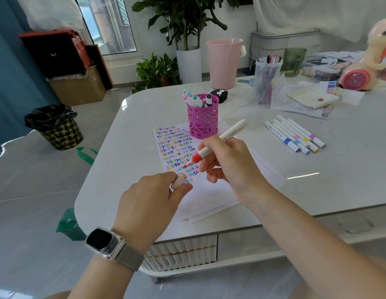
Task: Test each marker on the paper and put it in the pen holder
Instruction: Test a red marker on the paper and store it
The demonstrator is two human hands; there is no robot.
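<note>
The right hand (228, 167) curls its fingers and thumb round the white barrel of an uncapped marker (218, 141), gripping it low, just above its red collar. The red tip points down and left, poised over the coloured squiggles; whether it touches the sheet cannot be told. The marker's far end slants up to the right.

The left hand (153, 197), near and to the left, pinches the marker's white cap (178, 181) between thumb and forefinger, the other fingers folded in. A watch (111, 242) with a mesh band sits on that wrist.

Beneath both hands lies the paper (200, 190), a small stack of white sheets on the pale table (338, 180). Its far-left part is covered with rows of small marks in many colours.

At the far edge of the paper stands the pink pen holder (203, 119), a cut-out metal cup, already holding several markers that lean left. Just behind it is a small black case (220, 94) with eyes on it.

To the right, well apart from the paper, five capped markers (295, 134) lie side by side on the table. Farther off are a clear tub of pens (267, 79), a green ribbed cup (293, 61) and loose papers (304, 100). A pink bucket (223, 62) stands beyond the table's far edge.
</note>
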